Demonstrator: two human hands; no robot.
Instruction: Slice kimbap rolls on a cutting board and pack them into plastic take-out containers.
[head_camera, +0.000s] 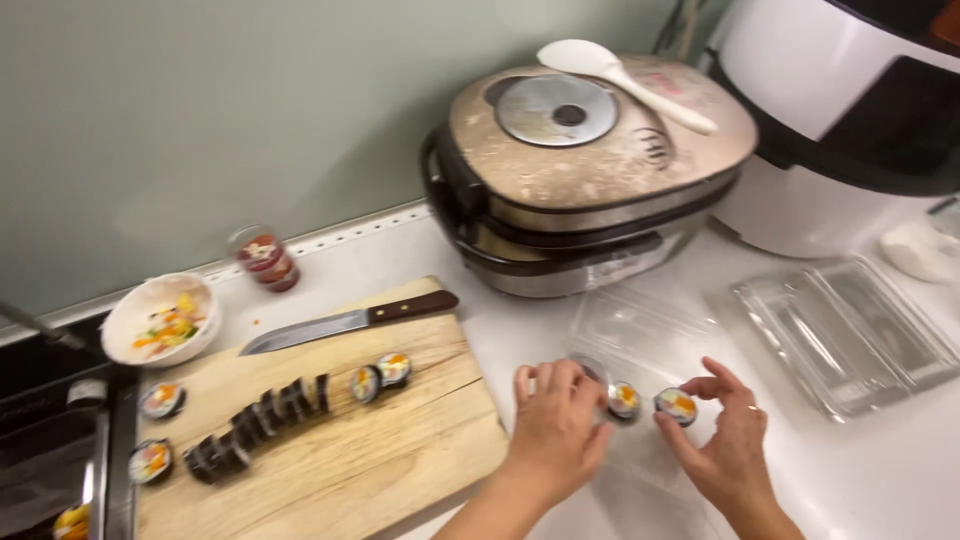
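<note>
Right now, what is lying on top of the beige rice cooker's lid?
A white plastic rice paddle lies across the beige rice cooker lid, beside its round steel vent cap. Whatever is inside stays hidden; the lid is closed.

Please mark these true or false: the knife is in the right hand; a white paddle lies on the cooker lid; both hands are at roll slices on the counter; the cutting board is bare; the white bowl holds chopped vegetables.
1. The knife is in the right hand. False: it lies on the cutting board, untouched.
2. A white paddle lies on the cooker lid. True.
3. Both hands are at roll slices on the counter. True: the left hand is beside one slice and the right fingers pinch another.
4. The cutting board is bare. False: a sliced roll lies on it.
5. The white bowl holds chopped vegetables. True.
</note>
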